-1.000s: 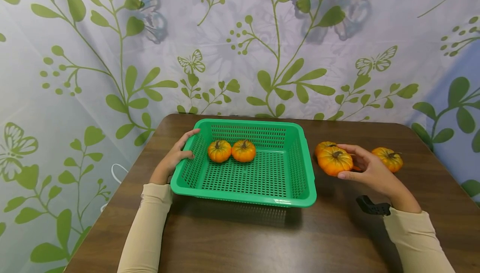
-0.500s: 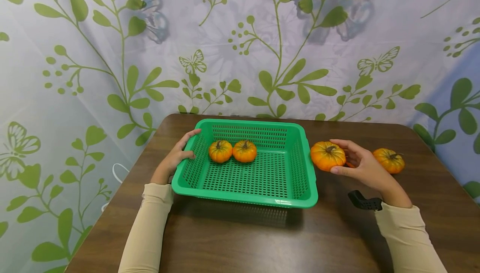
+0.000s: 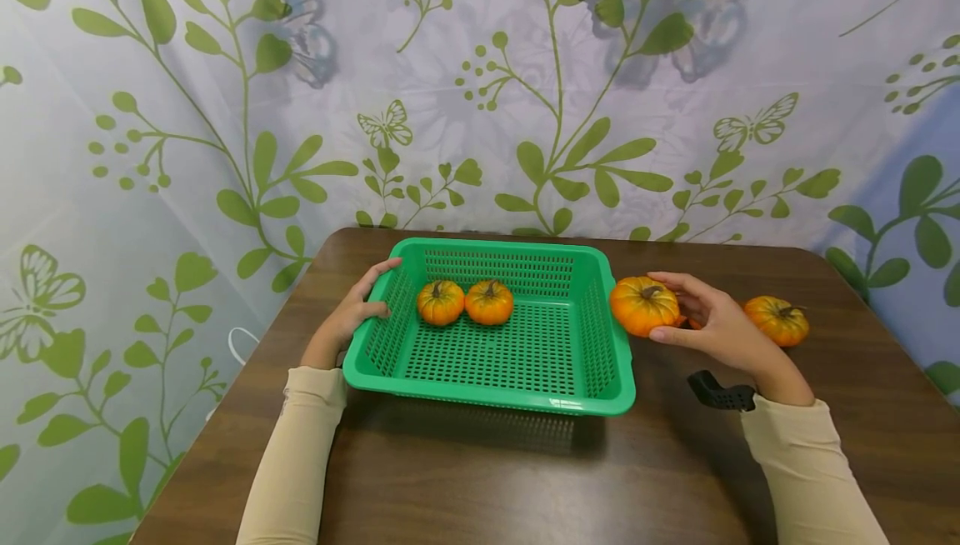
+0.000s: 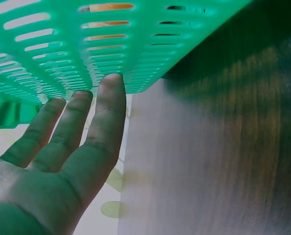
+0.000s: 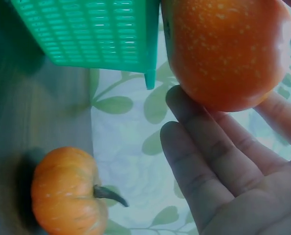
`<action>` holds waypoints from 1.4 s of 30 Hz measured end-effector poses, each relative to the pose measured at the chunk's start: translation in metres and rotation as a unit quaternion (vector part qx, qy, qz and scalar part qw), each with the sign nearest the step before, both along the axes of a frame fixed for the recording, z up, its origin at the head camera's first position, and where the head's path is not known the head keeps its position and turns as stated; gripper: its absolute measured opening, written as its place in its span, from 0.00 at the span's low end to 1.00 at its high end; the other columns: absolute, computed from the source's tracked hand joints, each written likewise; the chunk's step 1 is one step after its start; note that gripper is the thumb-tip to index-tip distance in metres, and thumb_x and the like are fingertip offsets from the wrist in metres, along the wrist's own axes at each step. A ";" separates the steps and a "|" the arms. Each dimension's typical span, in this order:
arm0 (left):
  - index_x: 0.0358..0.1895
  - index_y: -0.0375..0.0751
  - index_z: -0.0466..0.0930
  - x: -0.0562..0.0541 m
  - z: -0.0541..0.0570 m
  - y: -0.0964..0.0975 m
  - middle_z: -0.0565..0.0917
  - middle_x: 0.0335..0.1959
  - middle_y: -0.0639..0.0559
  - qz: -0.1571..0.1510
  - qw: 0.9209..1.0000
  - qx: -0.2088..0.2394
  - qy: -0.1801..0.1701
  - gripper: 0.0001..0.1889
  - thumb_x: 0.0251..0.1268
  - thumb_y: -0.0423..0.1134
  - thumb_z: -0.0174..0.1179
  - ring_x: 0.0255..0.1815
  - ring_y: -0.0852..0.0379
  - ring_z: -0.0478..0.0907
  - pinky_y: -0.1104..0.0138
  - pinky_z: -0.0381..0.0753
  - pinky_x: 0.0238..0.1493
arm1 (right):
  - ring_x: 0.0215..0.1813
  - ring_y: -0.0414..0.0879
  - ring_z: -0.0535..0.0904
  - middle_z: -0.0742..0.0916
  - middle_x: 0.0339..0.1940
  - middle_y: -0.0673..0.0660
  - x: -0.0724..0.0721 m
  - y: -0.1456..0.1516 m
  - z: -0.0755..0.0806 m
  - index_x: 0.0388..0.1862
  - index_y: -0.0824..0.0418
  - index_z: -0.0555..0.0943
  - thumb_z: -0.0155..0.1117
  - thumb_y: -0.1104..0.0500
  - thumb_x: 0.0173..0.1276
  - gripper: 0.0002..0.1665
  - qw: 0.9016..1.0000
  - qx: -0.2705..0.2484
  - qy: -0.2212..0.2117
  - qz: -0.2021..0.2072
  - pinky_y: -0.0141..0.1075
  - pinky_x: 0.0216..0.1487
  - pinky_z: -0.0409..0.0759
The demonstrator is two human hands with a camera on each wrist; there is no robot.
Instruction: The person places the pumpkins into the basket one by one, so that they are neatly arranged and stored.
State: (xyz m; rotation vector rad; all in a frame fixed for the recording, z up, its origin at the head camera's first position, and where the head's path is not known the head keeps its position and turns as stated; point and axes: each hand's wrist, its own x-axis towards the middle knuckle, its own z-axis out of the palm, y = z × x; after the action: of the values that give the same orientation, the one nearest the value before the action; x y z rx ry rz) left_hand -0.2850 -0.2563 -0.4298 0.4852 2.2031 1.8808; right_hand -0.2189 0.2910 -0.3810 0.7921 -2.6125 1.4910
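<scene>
My left hand (image 3: 347,317) grips the left rim of a green plastic basket (image 3: 487,399), with the thumb over the rim. In the left wrist view, its fingers (image 4: 108,112) lie against the slotted outer wall. Two small orange pumpkins, a left one (image 3: 440,303) and a right one (image 3: 489,303), sit side by side in the basket's back left part. My right hand (image 3: 720,324) holds another pumpkin (image 3: 645,305) between thumb and fingers, raised at the basket's right rim. In the right wrist view, its smooth orange underside shows above the fingertips.
A pumpkin (image 3: 777,320) rests on the brown wooden table (image 3: 495,478) right of my right hand. One more (image 5: 69,191) lies below that hand, mostly hidden in the head view. A leaf-patterned cloth (image 3: 480,112) hangs behind the table. A white cable (image 3: 238,345) shows at left.
My right hand has lifted the pumpkin and carried it leftward to the basket's right rim. The left hand and the basket stay in place.
</scene>
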 end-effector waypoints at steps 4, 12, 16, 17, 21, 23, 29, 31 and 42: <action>0.88 0.40 0.49 0.001 0.000 0.000 0.58 0.81 0.25 -0.001 1.000 0.002 0.000 0.50 0.58 0.24 0.52 0.62 0.33 0.70 0.60 0.83 0.47 | 0.58 0.27 0.81 0.82 0.68 0.53 -0.004 -0.005 0.008 0.80 0.68 0.70 0.77 0.69 0.68 0.43 1.000 0.028 0.002 0.000 0.27 0.52 0.83; 0.89 0.43 0.50 0.002 0.000 0.002 0.56 0.82 0.27 0.005 1.000 -0.007 -0.004 0.50 0.59 0.24 0.53 0.65 0.29 0.69 0.56 0.82 0.48 | 0.59 0.32 0.80 0.83 0.69 0.64 -0.011 -0.016 0.027 0.80 0.63 0.73 0.81 0.65 0.65 0.45 0.997 0.076 0.020 0.020 0.25 0.56 0.80; 0.89 0.43 0.50 0.001 0.001 0.002 0.56 0.82 0.28 0.007 1.000 -0.012 -0.002 0.50 0.59 0.24 0.53 0.64 0.30 0.68 0.56 0.82 0.48 | 0.60 0.37 0.81 0.85 0.67 0.61 -0.015 -0.020 0.034 0.80 0.60 0.74 0.82 0.62 0.65 0.45 0.993 0.111 0.030 0.021 0.28 0.57 0.79; 0.89 0.42 0.50 0.001 0.001 0.002 0.55 0.83 0.27 0.006 1.000 -0.011 -0.001 0.50 0.59 0.24 0.53 0.65 0.30 0.68 0.57 0.81 0.48 | 0.61 0.39 0.82 0.86 0.67 0.61 -0.016 -0.021 0.035 0.80 0.60 0.74 0.82 0.62 0.65 0.45 0.992 0.117 0.031 0.024 0.28 0.58 0.79; 0.89 0.41 0.49 0.002 0.001 0.002 0.56 0.82 0.27 0.004 1.000 -0.007 0.001 0.50 0.58 0.24 0.53 0.64 0.31 0.69 0.57 0.82 0.48 | 0.64 0.47 0.83 0.86 0.67 0.62 -0.020 -0.025 0.040 0.80 0.62 0.74 0.83 0.61 0.64 0.46 0.990 0.129 0.032 0.040 0.29 0.61 0.79; 0.89 0.41 0.49 0.001 0.001 0.002 0.56 0.82 0.27 0.005 1.000 -0.007 -0.001 0.50 0.58 0.24 0.53 0.64 0.31 0.69 0.57 0.82 0.48 | 0.64 0.51 0.83 0.86 0.68 0.63 -0.022 -0.027 0.042 0.80 0.63 0.74 0.82 0.61 0.65 0.46 0.989 0.136 0.028 0.044 0.32 0.61 0.80; 0.89 0.43 0.50 0.002 0.002 0.002 0.56 0.82 0.27 0.011 1.000 -0.011 -0.004 0.50 0.58 0.24 0.52 0.65 0.30 0.69 0.57 0.82 0.49 | 0.64 0.57 0.84 0.85 0.68 0.63 -0.027 -0.034 0.046 0.80 0.66 0.72 0.80 0.60 0.68 0.45 0.987 0.153 0.004 0.055 0.48 0.61 0.84; 0.89 0.43 0.50 0.002 0.002 0.002 0.56 0.82 0.27 0.010 1.000 -0.010 -0.006 0.50 0.58 0.24 0.52 0.65 0.29 0.69 0.56 0.82 0.49 | 0.63 0.57 0.84 0.86 0.67 0.64 -0.030 -0.035 0.046 0.80 0.67 0.72 0.80 0.60 0.68 0.45 0.986 0.154 -0.005 0.061 0.49 0.61 0.84; 0.89 0.45 0.50 0.003 0.002 0.002 0.55 0.83 0.28 0.013 1.000 -0.009 -0.014 0.50 0.59 0.24 0.53 0.66 0.28 0.68 0.54 0.83 0.48 | 0.67 0.63 0.82 0.81 0.71 0.69 -0.041 -0.050 0.048 0.80 0.71 0.69 0.78 0.62 0.70 0.44 0.984 0.136 -0.050 0.099 0.50 0.65 0.82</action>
State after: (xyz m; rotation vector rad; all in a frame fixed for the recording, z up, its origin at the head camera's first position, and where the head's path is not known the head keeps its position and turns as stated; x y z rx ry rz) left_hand -0.2822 -0.2544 -0.4278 0.4273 2.2175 1.8661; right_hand -0.2599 0.2415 -0.3326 1.0542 -2.9323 1.2550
